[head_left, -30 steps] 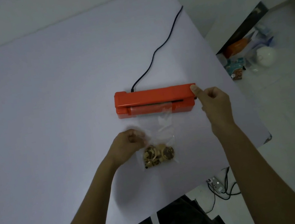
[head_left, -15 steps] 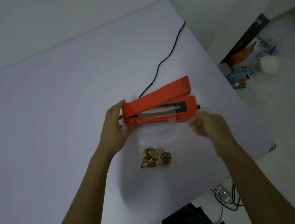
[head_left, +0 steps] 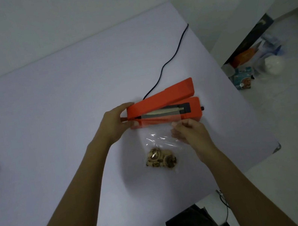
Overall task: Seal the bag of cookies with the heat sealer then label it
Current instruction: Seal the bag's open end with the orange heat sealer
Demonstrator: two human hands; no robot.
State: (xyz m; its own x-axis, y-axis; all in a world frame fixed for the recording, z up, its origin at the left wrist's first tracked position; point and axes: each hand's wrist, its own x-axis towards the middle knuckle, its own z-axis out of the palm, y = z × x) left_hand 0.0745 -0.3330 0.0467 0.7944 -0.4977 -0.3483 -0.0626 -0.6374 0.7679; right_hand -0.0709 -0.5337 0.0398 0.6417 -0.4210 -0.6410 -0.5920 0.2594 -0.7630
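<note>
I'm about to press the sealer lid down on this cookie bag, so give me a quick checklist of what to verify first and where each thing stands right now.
1. Sealer lid raised, heating strip exposed: ok.
2. Left hand steadying the hinge end of the heat sealer: ok.
3. Right hand pinching the top of the bag: ok.
4. Bag's open edge lying flat across the strip: cannot tell; the clear film reaches the sealer's front, but its edge is hard to see.
5. Cookies low in the bag, clear of the seal line: ok.
6. Power cord attached to the sealer: ok; whether it is switched on, cannot tell.
</note>
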